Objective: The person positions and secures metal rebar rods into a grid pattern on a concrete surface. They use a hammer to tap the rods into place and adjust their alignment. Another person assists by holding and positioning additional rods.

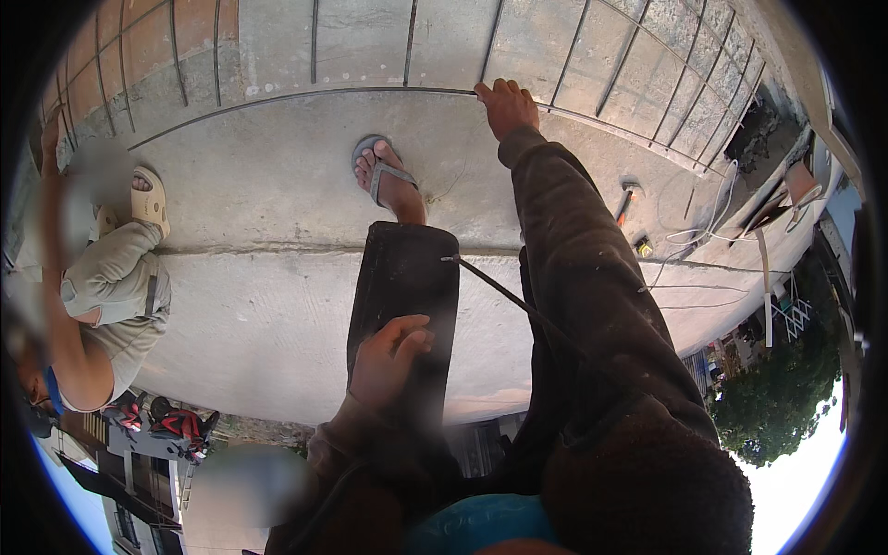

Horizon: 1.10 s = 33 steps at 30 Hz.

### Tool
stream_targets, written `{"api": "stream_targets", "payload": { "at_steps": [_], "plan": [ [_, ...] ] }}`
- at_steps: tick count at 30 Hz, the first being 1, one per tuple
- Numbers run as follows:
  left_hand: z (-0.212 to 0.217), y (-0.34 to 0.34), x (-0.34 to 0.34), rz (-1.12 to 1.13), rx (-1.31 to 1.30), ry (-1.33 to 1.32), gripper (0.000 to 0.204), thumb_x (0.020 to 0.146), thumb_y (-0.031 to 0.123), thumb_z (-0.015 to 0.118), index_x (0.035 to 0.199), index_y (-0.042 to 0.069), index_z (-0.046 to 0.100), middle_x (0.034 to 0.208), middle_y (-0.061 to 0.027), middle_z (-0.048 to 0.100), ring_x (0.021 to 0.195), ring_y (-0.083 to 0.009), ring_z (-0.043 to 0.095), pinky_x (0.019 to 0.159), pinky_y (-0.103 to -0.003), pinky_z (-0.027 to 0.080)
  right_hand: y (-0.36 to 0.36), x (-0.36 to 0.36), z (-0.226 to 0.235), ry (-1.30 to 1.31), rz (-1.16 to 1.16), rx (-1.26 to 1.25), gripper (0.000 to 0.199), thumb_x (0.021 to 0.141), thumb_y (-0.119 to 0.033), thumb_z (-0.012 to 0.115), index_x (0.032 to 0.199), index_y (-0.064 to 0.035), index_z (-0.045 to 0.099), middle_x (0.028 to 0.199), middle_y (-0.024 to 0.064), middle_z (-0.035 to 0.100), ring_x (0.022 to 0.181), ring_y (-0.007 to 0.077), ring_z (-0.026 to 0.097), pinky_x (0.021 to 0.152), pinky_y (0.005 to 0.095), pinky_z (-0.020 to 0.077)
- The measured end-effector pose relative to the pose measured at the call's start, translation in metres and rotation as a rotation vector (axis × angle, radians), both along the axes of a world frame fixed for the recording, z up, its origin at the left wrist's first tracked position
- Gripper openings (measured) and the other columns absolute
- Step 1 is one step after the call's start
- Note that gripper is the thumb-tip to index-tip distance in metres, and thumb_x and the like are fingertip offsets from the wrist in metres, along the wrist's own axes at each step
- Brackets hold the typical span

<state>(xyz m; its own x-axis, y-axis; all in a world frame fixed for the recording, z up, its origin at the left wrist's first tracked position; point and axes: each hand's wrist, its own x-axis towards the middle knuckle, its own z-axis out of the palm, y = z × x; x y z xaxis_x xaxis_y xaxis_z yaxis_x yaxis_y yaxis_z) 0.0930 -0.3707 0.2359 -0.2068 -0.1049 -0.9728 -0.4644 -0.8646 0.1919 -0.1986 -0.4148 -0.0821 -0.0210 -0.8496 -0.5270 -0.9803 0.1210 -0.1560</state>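
A grey concrete floor point(277, 203) stretches across the scene, its far part covered by a grid point(638, 65) of dark steel bars; in the far left corner the surface under it turns reddish brown. One long bar point(305, 92) runs along the grid's near side, meeting the ends of several crosswise bars. The person's right hand point(509, 109) is closed over this long bar, right of its middle. The left hand point(388, 361) is over the left trouser leg point(407, 277), fingers loosely bent, with a gap between thumb and forefinger.

A seam point(277, 251) crosses the concrete from left to right, with a paler strip point(250, 324) on its near side. The person's foot, in a grey flip-flop point(400, 174), stands just beyond the seam. Toward the floor's right edge lies a hammer point(624, 205) with an orange handle; a small yellow item point(644, 247), too small to make out, is near the seam, and a loose white cable point(708, 231) lies farther right.

At the floor's left edge another person in pale trousers point(116, 282) and tan clogs point(150, 205) reaches toward the grid. Outdoors, a leafy tree point(777, 407) shows beyond the near right corner.
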Motion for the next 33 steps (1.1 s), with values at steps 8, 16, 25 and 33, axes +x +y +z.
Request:
{"api": "stream_targets", "payload": {
  "at_steps": [8, 16, 25, 33],
  "plan": [
    [0.005, 0.002, -0.005, -0.052, -0.022, 0.125, 0.033, 0.099, 0.024, 0.057, 0.124, 0.003, 0.062, 0.101, -0.0107, 0.072, 0.091, -0.0154, 0.067, 0.083, -0.031, 0.053, 0.085, 0.022, -0.022, 0.065, 0.01, 0.003, 0.033, 0.089, -0.01, 0.053, 0.116, -0.027, 0.062, 0.095, 0.0024, 0.059, 0.098, 0.0199, 0.059, 0.084, 0.0412, 0.0415],
    [0.021, 0.004, -0.02, -0.182, -0.114, 0.059, 0.036, 0.101, 0.029, 0.055, 0.127, 0.005, 0.06, 0.113, -0.0147, 0.069, 0.104, -0.0232, 0.066, 0.089, -0.033, 0.049, 0.09, 0.025, -0.025, 0.067, -0.024, 0.052, 0.027, 0.089, -0.014, 0.057, 0.113, -0.0223, 0.064, 0.106, 0.0013, 0.059, 0.104, 0.0209, 0.057, 0.085, 0.0423, 0.0436],
    [0.024, -0.056, -0.02, 0.037, -0.36, 0.082, 0.028, 0.098, 0.019, 0.059, 0.118, 0.001, 0.064, 0.101, -0.0129, 0.071, 0.094, -0.0188, 0.067, 0.085, -0.031, 0.053, -0.104, -0.067, 0.049, 0.035, -0.139, -0.692, 0.05, 0.089, -0.022, 0.067, 0.136, -0.0166, 0.051, 0.134, 0.0056, 0.051, 0.125, 0.0278, 0.049, 0.101, 0.0435, 0.0426],
    [-0.033, -0.125, 0.018, -0.146, -0.826, 0.062, 0.02, 0.099, 0.019, 0.057, 0.105, 0.003, 0.069, 0.082, -0.0069, 0.07, 0.077, -0.0152, 0.066, 0.074, -0.029, 0.052, -0.171, -0.135, -0.031, 0.005, 0.081, -0.383, 0.033, 0.096, -0.039, 0.057, 0.119, -0.0146, 0.058, 0.113, 0.01, 0.062, 0.109, 0.0311, 0.058, 0.088, 0.0463, 0.0469]
  ]
}}
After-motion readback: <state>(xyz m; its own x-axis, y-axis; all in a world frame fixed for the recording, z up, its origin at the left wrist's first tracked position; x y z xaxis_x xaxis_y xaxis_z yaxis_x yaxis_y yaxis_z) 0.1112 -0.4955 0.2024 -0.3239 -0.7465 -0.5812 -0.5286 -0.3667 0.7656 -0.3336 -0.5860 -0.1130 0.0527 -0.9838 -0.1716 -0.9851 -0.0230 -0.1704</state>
